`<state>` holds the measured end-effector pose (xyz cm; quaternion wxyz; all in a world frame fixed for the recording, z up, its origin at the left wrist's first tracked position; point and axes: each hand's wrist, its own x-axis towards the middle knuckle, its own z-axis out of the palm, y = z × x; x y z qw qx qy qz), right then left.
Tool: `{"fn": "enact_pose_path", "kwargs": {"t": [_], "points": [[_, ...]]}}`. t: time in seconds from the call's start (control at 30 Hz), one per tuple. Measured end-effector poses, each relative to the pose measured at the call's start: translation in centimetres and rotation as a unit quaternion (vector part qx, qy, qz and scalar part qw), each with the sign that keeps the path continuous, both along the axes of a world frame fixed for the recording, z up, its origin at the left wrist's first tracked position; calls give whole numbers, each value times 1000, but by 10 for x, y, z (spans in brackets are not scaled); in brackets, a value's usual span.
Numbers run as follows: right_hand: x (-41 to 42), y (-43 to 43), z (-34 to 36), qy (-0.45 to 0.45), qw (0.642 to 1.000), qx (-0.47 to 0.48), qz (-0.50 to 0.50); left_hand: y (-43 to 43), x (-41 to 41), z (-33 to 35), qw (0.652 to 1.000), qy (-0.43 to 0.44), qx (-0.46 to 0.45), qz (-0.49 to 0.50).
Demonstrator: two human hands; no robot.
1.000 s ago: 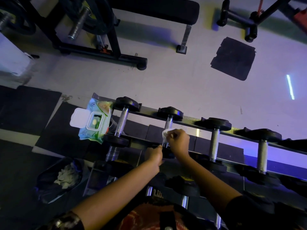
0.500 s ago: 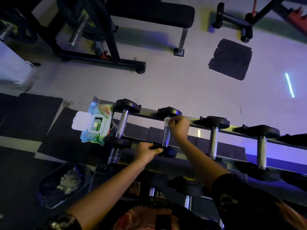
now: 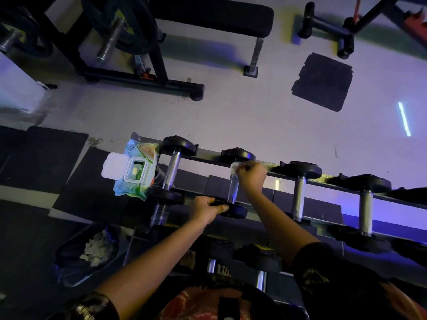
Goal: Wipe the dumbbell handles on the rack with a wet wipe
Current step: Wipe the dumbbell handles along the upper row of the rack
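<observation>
Right hand [image 3: 250,175] pinches a small wadded wet wipe [image 3: 234,167] shut against the far end of the handle [image 3: 233,189] of the second dumbbell [image 3: 233,181] on the top tier, just under its far head; left hand [image 3: 204,209] is clamped over the near head [image 3: 233,210] of that same dumbbell, thumb on top, steadying it. Largest down: dumbbell rack [image 3: 265,163] runs left to right across the view, top tier with four dumbbells laid across the rails, lower tiers below mostly dark. Weight bench [image 3: 215,16] and plate stand [image 3: 120,42] on the pale floor beyond, dark floor mat [image 3: 323,80] off to the right. Bin with a dark liner [image 3: 71,257] sits left of the rack base, pale crumpled wipes inside. Wipes pack [image 3: 136,168] rests on the left end of the top rail, lid flipped open, touching the first dumbbell [image 3: 174,168]. Third dumbbell [image 3: 299,192] and fourth dumbbell [image 3: 366,206] are to the right, untouched by either hand. Handling judgement: dumbbell is rigid and heavy and likely to roll on the rails, so holding a head while rubbing makes sense; knurled steel handle gives grip and will snag the soft, damp, light wipe, so wrap it round the bar and slide along it. Wipe tears easily. Progress: probably second handle of the row, others to go.
</observation>
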<state>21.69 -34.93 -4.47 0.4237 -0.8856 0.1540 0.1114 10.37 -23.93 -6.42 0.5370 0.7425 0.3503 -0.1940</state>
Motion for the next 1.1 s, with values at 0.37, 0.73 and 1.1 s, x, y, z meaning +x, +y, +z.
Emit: {"fn": "enact_pose_path", "kwargs": {"t": [0.37,0.73,1.1], "points": [[-65,-20,0,23,988,-43,147,-1,0,-4,1000,12,-5,-20],[2,2,2,-24,999,-18,39,-2,2,-3,999,33,-14,16],[-66,-17,-15,60,996,-18,64,1,3,-1,996,42,-53,62]]}}
